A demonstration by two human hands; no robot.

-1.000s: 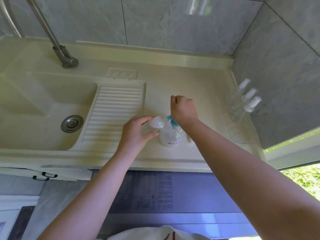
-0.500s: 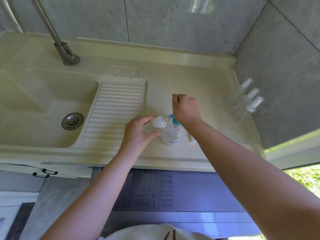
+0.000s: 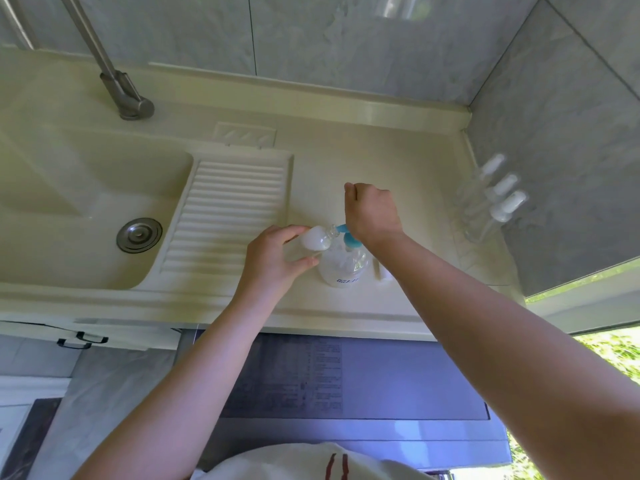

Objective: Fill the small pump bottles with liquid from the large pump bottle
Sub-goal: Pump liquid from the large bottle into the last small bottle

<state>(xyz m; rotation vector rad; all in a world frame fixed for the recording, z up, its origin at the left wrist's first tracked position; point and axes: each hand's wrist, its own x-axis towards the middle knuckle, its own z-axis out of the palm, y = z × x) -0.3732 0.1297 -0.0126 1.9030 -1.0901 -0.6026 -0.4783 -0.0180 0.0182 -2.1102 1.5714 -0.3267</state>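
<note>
The large pump bottle [image 3: 343, 265] stands near the front edge of the counter [image 3: 346, 161], and everything turns on it. Just left of it the left hand [image 3: 273, 261] grasps a small pump bottle [image 3: 317, 238], tipped so its open neck meets the blue nozzle [image 3: 341, 229]. On top of it, the right hand [image 3: 372, 211] is clenched over the pump head. To do this well, I'd say keep the neck snug under the spout and press slowly. Well to the right of it, by the wall, wait three more small bottles [image 3: 491, 199]; far left lies the sink [image 3: 86, 216].
</note>
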